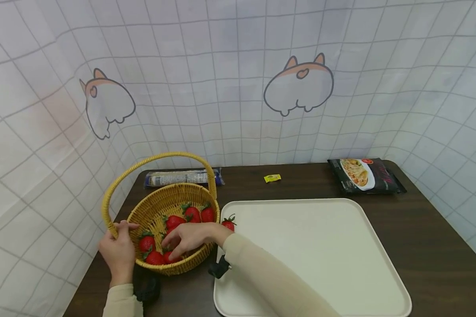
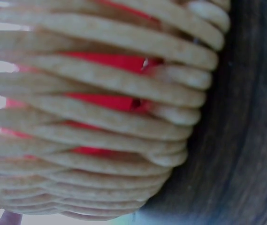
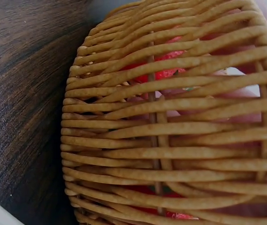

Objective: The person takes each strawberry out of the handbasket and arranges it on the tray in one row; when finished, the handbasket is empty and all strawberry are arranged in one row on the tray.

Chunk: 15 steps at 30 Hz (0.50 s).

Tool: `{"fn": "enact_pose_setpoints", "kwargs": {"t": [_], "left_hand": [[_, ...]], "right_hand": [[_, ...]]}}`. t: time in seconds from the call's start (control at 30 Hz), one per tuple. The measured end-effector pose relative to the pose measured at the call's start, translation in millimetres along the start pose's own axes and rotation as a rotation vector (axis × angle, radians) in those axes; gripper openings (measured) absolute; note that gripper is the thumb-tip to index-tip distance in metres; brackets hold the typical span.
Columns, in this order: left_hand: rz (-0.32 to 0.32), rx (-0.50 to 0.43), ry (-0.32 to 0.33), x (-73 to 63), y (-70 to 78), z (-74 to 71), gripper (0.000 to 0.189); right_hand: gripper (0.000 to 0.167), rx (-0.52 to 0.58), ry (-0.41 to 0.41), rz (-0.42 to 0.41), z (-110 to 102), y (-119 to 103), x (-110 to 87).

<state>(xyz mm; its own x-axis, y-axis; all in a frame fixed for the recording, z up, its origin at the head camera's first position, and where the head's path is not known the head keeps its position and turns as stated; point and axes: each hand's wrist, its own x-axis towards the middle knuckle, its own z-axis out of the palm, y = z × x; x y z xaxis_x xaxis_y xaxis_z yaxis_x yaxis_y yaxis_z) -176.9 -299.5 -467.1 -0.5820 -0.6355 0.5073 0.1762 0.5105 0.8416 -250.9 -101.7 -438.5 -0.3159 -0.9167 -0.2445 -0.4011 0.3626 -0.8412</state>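
A yellow wicker basket (image 1: 188, 266) with a tall arched handle stands at the left of the table, with several red strawberries (image 1: 176, 221) inside. My left hand (image 1: 120, 253) grips the foot of the handle at the basket's left rim. Over the right rim, my right hand (image 1: 192, 237) reaches in, thumb and fingers apart and bent down among the fruit, its thumb by a strawberry (image 1: 154, 258) near the front wall. Its fingertips are partly hidden. Both wrist views are filled by the weave (image 2: 100, 136), red showing through; part of the right hand shows behind the weave (image 3: 194, 152).
A white tray (image 1: 309, 255) lies right of the basket, one strawberry (image 1: 228, 223) at its left edge. Behind are a blue-and-clear long packet (image 1: 178, 178), a small yellow wrapped sweet (image 1: 272, 178) and a black noodle-picture pack (image 1: 366, 176). A tile-patterned cloth (image 1: 238, 88) surrounds the table.
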Motion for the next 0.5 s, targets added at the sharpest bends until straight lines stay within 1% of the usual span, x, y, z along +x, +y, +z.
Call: {"fn": "enact_pose_setpoints", "kwargs": {"t": [0.17,0.23,0.3,0.4,0.5], "left_hand": [[0.003,0.010,0.004,0.1,0.5,-1.3,0.044],[0.005,0.011,0.004,0.0,0.4,-1.7,0.044],[0.009,0.010,0.000,-0.1,0.1,-1.8,0.045],[0.015,0.011,-0.005,-0.1,-0.3,-1.8,0.046],[0.016,0.011,-0.008,0.4,-0.2,-1.5,0.046]], "right_hand": [[0.040,-0.063,-0.063,-0.030,1.7,-2.4,1.6],[0.038,-0.071,-0.078,-0.041,1.9,-2.7,1.7],[0.036,-0.056,-0.092,-0.046,2.1,-2.4,2.0],[0.036,-0.034,-0.091,-0.042,1.7,-1.2,1.8],[0.037,-0.019,-0.069,-0.043,0.8,-0.4,0.9]]}}
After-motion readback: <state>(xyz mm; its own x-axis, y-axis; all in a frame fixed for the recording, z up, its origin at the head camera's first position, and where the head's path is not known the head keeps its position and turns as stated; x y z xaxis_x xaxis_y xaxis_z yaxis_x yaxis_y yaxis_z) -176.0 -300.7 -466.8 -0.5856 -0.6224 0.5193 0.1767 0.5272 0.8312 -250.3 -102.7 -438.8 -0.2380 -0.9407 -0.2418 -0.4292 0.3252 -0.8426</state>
